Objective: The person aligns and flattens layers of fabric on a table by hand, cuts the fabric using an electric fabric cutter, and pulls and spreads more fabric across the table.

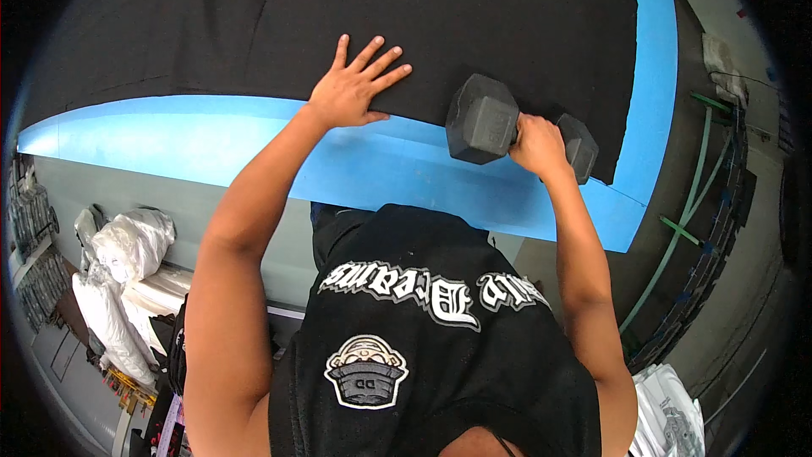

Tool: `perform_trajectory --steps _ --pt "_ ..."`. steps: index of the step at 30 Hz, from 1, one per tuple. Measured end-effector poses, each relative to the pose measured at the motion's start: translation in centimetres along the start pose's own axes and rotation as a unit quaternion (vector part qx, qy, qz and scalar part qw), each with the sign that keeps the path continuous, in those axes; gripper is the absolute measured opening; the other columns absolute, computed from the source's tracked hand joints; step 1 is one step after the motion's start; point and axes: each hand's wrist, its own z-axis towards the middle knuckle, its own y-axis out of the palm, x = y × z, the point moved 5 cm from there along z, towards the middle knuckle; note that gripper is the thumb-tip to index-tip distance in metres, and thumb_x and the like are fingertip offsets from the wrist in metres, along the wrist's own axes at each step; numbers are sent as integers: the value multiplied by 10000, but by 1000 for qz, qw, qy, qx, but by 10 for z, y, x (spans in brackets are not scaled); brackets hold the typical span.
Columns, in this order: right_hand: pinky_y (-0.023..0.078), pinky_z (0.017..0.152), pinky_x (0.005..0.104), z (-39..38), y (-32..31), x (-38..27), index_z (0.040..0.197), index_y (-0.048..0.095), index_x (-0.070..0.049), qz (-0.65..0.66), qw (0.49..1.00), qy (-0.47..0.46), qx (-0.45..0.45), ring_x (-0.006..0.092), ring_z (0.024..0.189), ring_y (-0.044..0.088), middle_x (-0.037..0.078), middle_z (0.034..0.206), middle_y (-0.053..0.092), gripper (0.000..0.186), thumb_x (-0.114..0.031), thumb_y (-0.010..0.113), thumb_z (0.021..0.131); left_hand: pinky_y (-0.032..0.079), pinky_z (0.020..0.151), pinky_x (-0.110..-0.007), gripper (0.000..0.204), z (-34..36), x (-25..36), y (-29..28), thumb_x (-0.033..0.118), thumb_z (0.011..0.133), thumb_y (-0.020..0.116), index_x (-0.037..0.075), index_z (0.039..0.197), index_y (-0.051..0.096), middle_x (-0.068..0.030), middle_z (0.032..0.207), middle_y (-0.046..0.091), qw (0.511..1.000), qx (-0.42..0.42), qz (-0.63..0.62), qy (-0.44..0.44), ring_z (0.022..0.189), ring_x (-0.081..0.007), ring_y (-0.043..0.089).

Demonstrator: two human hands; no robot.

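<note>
A wide sheet of black fabric [474, 17] lies over a blue tabletop [381, 156], with faint wrinkles toward its left side. My left hand [351, 89] rests flat on the fabric close to its near edge, fingers spread. To its right, my right hand [539, 144] is wrapped round the handle of a dark hexagonal dumbbell [484, 118]. One head of the dumbbell shows to the left of that hand, and the other, partly hidden, to its right. The dumbbell is at the fabric's near right corner; whether it bears on the cloth or is slightly raised, I cannot tell.
The table's blue border runs along the near and right sides. White plastic-wrapped bundles [135, 245] lie below the table at the left. At the right stands a green metal frame [677, 224] on the floor, and a white bag [668, 410] is at the lower right.
</note>
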Motion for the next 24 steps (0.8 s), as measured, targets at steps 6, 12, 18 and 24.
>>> perform_trajectory --steps 6,12,18,24 --pt "490 733 485 2 0 -7 985 610 -72 17 1000 0 15 390 835 610 182 859 648 364 -62 616 621 58 1076 -665 891 -7 -5 -1 582 734 646 313 1464 213 -18 1526 211 1000 10 -27 12 1425 -272 108" --pt "432 911 445 -14 1 18 1114 559 -13 63 997 -8 36 382 1062 532 212 1072 601 506 -74 658 622 60 1078 -653 831 8 10 -7 548 774 630 262 1458 255 -55 1523 220 995 33 -72 56 1420 -301 126" --pt "391 988 379 -44 -81 -59 1257 504 -16 109 974 3 198 341 1140 520 201 1196 558 583 36 593 683 143 1065 -621 829 -45 -16 -24 558 716 679 179 1390 380 -123 1444 333 966 159 -205 4 1375 -324 226" --pt "418 949 354 13 -13 -176 1146 585 -42 229 949 -111 184 290 1143 512 140 1226 546 393 -170 692 790 500 640 -363 182 -205 -192 -3 178 839 648 4 878 616 -148 767 640 723 406 -381 -408 694 -271 625"
